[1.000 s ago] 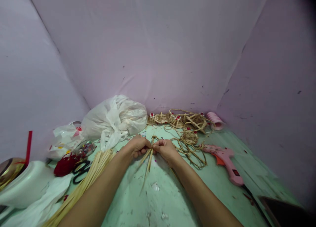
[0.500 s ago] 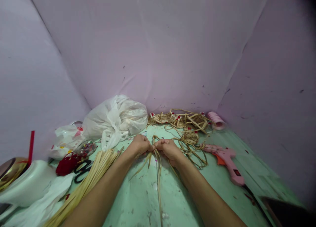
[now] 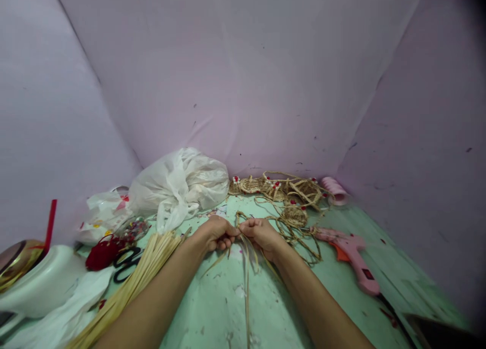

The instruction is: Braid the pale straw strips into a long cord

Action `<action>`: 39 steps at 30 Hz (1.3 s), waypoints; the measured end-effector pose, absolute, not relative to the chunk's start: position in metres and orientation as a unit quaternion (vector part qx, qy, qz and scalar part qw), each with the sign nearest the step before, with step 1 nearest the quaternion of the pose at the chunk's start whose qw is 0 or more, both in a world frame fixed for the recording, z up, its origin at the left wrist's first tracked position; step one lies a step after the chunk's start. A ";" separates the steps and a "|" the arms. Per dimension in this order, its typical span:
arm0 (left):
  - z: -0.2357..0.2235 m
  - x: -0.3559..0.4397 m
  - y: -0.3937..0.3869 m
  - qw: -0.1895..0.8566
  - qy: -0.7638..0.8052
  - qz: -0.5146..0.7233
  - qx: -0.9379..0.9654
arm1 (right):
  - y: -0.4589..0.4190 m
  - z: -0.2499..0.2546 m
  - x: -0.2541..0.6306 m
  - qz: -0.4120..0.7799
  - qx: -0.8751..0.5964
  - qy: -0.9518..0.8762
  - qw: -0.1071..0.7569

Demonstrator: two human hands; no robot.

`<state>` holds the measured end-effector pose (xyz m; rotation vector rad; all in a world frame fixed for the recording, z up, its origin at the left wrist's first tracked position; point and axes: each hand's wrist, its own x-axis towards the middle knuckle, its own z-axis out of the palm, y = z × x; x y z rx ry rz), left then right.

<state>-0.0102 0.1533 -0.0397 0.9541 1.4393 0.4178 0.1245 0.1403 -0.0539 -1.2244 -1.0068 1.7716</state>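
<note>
At the centre, my left hand [image 3: 219, 233] and my right hand [image 3: 261, 233] meet fingertip to fingertip, both closed in a pinch. Between them they grip flat straw-coloured fibre strands [image 3: 247, 283], whose loose ends hang and spread over the green table toward me. A twisted cord of the same fibre loops up just beyond the fingertips and runs right to a tangle of braided cord [image 3: 294, 216]. The exact spot where the strands cross is hidden by my fingers. By my left forearm lies a bundle of dry fibre strips [image 3: 152, 263].
A pink glue gun [image 3: 355, 258] lies on the right. Along the back wall are a white plastic bag [image 3: 182, 179], braided pieces with red and white beads [image 3: 275, 187] and a pink spool [image 3: 334, 191]. Black-handled scissors [image 3: 127, 263], red yarn [image 3: 102, 254] and a white container [image 3: 45, 278] are left.
The lower fingers of my left hand now show, curled beneath the pinch. The loose strand ends have shifted slightly right, and the whole view has moved a little.
</note>
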 end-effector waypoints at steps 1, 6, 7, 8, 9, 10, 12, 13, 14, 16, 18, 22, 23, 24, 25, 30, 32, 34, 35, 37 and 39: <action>-0.039 -0.011 0.153 0.626 0.625 0.196 0.422 | 0.141 -0.054 0.125 0.691 -0.477 -0.394 0.374; -0.035 -0.014 0.150 0.655 0.576 0.228 0.432 | 0.142 -0.060 0.126 0.683 -0.465 -0.425 0.369; -0.034 -0.014 0.150 0.647 0.582 0.229 0.436 | 0.142 -0.061 0.127 0.679 -0.465 -0.432 0.369; -0.034 -0.014 0.150 0.636 0.591 0.229 0.440 | 0.142 -0.061 0.127 0.673 -0.468 -0.438 0.370; -0.034 -0.013 0.150 0.625 0.601 0.228 0.443 | 0.142 -0.061 0.127 0.666 -0.474 -0.442 0.369; -0.035 -0.012 0.150 0.617 0.611 0.223 0.444 | 0.141 -0.060 0.127 0.662 -0.480 -0.445 0.366; -0.036 -0.011 0.150 0.602 0.630 0.207 0.445 | 0.141 -0.059 0.127 0.655 -0.489 -0.450 0.361; -0.036 -0.010 0.150 0.592 0.640 0.197 0.447 | 0.140 -0.059 0.127 0.652 -0.492 -0.451 0.359; -0.036 -0.010 0.150 0.582 0.649 0.189 0.451 | 0.140 -0.060 0.126 0.650 -0.494 -0.453 0.358; -0.036 -0.009 0.149 0.565 0.659 0.185 0.460 | 0.142 -0.063 0.125 0.642 -0.498 -0.461 0.357; -0.035 -0.007 0.148 0.557 0.660 0.196 0.465 | 0.144 -0.067 0.124 0.615 -0.516 -0.481 0.353; -0.033 -0.001 0.145 0.538 0.646 0.242 0.484 | 0.146 -0.066 0.124 0.462 -0.605 -0.572 0.306; -0.033 0.000 0.144 0.536 0.644 0.252 0.485 | 0.145 -0.062 0.124 0.416 -0.624 -0.597 0.285; -0.032 0.002 0.143 0.534 0.643 0.260 0.483 | 0.143 -0.057 0.124 0.375 -0.641 -0.616 0.262; -0.032 0.003 0.142 0.533 0.645 0.265 0.480 | 0.141 -0.051 0.124 0.339 -0.656 -0.631 0.240; -0.029 0.009 0.138 0.535 0.657 0.280 0.452 | 0.129 -0.026 0.120 0.267 -0.686 -0.650 0.188; -0.028 0.010 0.138 0.539 0.661 0.280 0.441 | 0.126 -0.024 0.119 0.285 -0.677 -0.650 0.194; -0.028 0.009 0.138 0.545 0.664 0.278 0.430 | 0.124 -0.024 0.119 0.306 -0.668 -0.647 0.204; -0.029 0.008 0.138 0.553 0.662 0.277 0.423 | 0.123 -0.024 0.118 0.310 -0.665 -0.646 0.211; -0.032 0.005 0.139 0.576 0.653 0.271 0.410 | 0.121 -0.024 0.117 0.310 -0.660 -0.649 0.219; -0.036 0.000 0.140 0.601 0.640 0.262 0.401 | 0.119 -0.025 0.115 0.306 -0.652 -0.659 0.217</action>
